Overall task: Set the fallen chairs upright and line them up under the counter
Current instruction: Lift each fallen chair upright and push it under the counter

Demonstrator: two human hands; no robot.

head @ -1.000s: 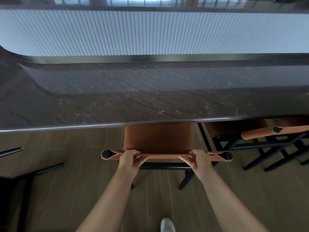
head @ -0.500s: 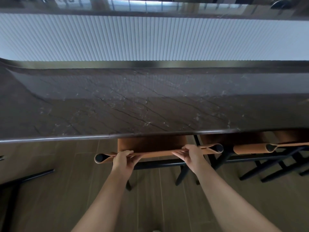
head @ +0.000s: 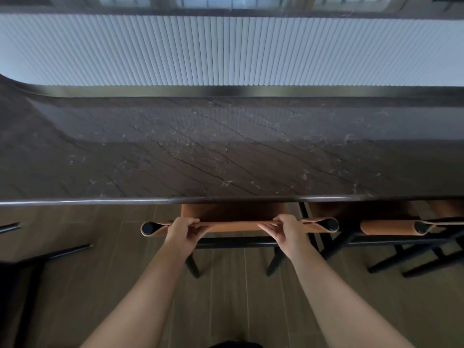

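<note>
An upright chair [head: 233, 226] with a tan leather seat and back and a black frame stands in front of me, its seat mostly hidden under the dark stone counter [head: 226, 156]. My left hand [head: 184, 231] grips the left part of the leather backrest. On the right part, my right hand [head: 285, 229] holds the same backrest. A second upright chair [head: 386, 227] stands next to it on the right, also under the counter edge. At the left, black legs of another chair [head: 50, 254] lie low over the floor.
A white ribbed wall panel [head: 226, 49] rises behind the counter. The floor [head: 100, 285] is wood-look planks. The counter edge runs across the whole view just above the chair backs.
The chair has slid forward under the counter, so less of its seat shows. Both hands stay on the backrest.
</note>
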